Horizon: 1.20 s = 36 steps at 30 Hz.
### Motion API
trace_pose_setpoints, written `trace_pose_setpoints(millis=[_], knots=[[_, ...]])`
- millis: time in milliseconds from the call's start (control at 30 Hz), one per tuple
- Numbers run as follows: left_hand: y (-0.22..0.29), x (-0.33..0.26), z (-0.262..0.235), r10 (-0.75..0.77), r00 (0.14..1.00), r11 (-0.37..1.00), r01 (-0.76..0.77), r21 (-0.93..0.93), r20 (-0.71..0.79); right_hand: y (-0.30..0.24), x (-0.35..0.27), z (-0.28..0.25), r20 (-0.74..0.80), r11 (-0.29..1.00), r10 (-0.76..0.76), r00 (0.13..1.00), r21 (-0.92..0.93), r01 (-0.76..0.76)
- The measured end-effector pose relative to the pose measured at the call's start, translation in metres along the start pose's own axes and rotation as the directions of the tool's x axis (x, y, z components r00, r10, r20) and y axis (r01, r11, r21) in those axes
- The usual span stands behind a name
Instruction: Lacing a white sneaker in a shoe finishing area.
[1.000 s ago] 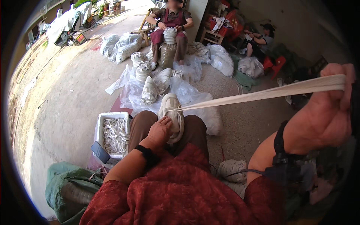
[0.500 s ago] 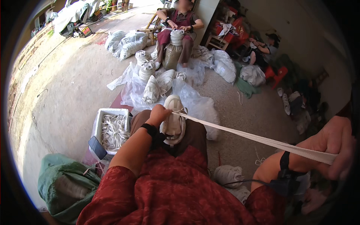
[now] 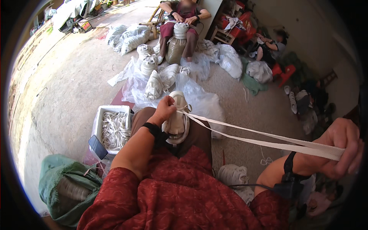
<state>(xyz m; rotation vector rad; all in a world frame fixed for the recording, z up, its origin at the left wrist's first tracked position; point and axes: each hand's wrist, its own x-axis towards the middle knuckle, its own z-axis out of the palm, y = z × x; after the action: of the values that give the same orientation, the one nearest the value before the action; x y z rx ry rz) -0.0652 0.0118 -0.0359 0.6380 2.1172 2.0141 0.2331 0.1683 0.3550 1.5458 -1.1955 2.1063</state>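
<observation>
A pale beige shoe [image 3: 175,126] sits between the person's brown-trousered thighs, rounded end toward twelve o'clock; take it as the centre of the dial. From its lacing, a flat white lace [image 3: 264,142] runs out in two strands, spread apart midway, to the right hand [image 3: 343,147] at three o'clock, whose fingers are curled closed around the far end. The left hand [image 3: 165,109] rests against the shoe between ten and eleven, fingers bent and nearly closed; it seems to pinch the upper or the lace, though the fingertips are too hidden to be sure. At nine stands a white foam box [image 3: 113,107] filled with tangled white laces, a dark phone [image 3: 97,147] leaning at its near left corner. A green mesh sack [image 3: 50,184] slumps at eight, and more pale shoes [image 3: 232,174] lie between four and five. Stacked shoes [image 3: 153,86] stand among clear plastic at eleven. At twelve, a seated co-worker has both hands on a pale shoe above a ribbed jar [image 3: 176,51]. Another person sits at two, near a red stool [image 3: 283,74]. Between ten and eleven, far off, a panel [image 3: 85,27] carries bright markings too small to read.
</observation>
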Motion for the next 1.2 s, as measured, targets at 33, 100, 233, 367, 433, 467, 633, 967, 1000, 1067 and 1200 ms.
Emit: trace_pose_setpoints(millis=[33, 100, 233, 367, 433, 467, 633, 967, 1000, 1067, 1200], knots=[[0.009, -0.001, -0.001, -0.002, 1.000, 1.000, 0.002, 0.001, 0.007, -0.001, -0.004, -0.001, -0.003, 1.000, -0.026, 1.000, 0.006, 0.026], [0.033, -0.003, -0.006, -0.326, 0.944, 0.813, 0.306, -0.495, 0.048, -0.003, -0.009, -0.004, -0.005, 0.997, -0.078, 0.997, 0.021, 0.078], [0.008, -0.013, -0.016, -0.284, 0.949, 0.535, 0.277, -0.798, 0.139, -0.008, -0.012, -0.008, 0.004, 0.983, -0.173, 0.985, 0.064, 0.172], [0.021, -0.001, -0.022, -0.232, 0.939, 0.928, 0.292, -0.232, 0.255, -0.001, 0.013, -0.004, 0.040, 0.996, -0.087, 0.995, -0.022, 0.088], [0.014, 0.006, -0.028, -0.216, 0.937, 0.968, 0.242, -0.063, 0.276, 0.005, 0.026, 0.000, 0.076, 0.992, 0.022, 0.997, -0.122, -0.012], [0.019, 0.007, -0.028, -0.205, 0.929, 0.978, 0.181, 0.106, 0.308, 0.006, 0.030, 0.001, 0.086, 0.982, 0.078, 0.993, -0.177, -0.061], [0.013, -0.010, -0.018, -0.263, 0.962, 0.786, 0.257, -0.562, 0.073, 0.005, 0.033, 0.009, 0.059, 0.909, 0.211, 0.976, -0.378, -0.174], [0.014, 0.000, -0.028, -0.189, 0.972, 0.918, 0.125, 0.377, 0.137, 0.004, 0.028, 0.009, 0.019, 0.904, 0.072, 0.997, -0.424, -0.057], [0.010, 0.002, -0.029, -0.188, 0.972, 0.917, 0.123, 0.378, 0.139, 0.005, 0.028, 0.010, 0.018, 0.908, 0.077, 0.997, -0.415, -0.063], [0.003, 0.004, -0.030, -0.046, 0.974, 0.941, -0.032, 0.338, 0.221, 0.006, 0.030, 0.011, 0.021, 0.916, 0.094, 0.995, -0.393, -0.078], [0.005, -0.007, -0.027, -0.320, 0.947, 0.803, 0.288, -0.522, 0.030, 0.007, 0.033, 0.010, 0.016, 0.926, 0.131, 0.991, -0.360, -0.117]])
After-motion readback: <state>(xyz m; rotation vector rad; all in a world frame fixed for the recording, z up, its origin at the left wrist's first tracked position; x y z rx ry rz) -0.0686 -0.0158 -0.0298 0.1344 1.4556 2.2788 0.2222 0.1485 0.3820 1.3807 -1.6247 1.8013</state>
